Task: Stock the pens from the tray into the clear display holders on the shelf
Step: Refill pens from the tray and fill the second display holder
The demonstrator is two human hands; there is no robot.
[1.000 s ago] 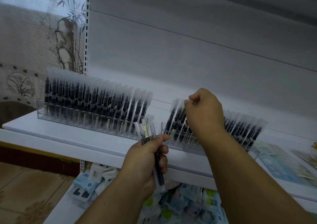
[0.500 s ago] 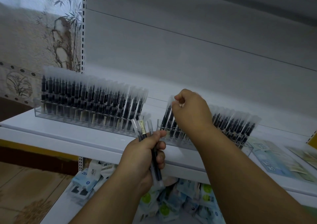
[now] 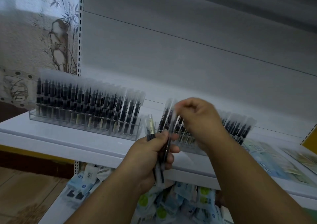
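Two clear display holders stand on the white shelf [image 3: 60, 138]. The left holder [image 3: 51, 119] is packed with black pens in clear sleeves. The right holder [image 3: 188, 146] also carries a row of them, partly hidden behind my hands. My left hand [image 3: 151, 157] grips a small bundle of sleeved pens [image 3: 150, 126] upright, just in front of the right holder's left end. My right hand [image 3: 200, 120], blurred, has its fingers curled and pinches the top of one sleeved pen [image 3: 171, 120] right beside that bundle. No tray is in view.
Flat printed packets [image 3: 267, 162] lie on the shelf at the right, near a yellow tag [image 3: 310, 141]. A lower shelf holds a heap of blue and green packets [image 3: 171, 205]. A slotted upright [image 3: 79, 35] marks the shelf's left end.
My right hand has moved left from the right holder's row to the bundle in my left hand, and now pinches a pen there. The left hand stays put.
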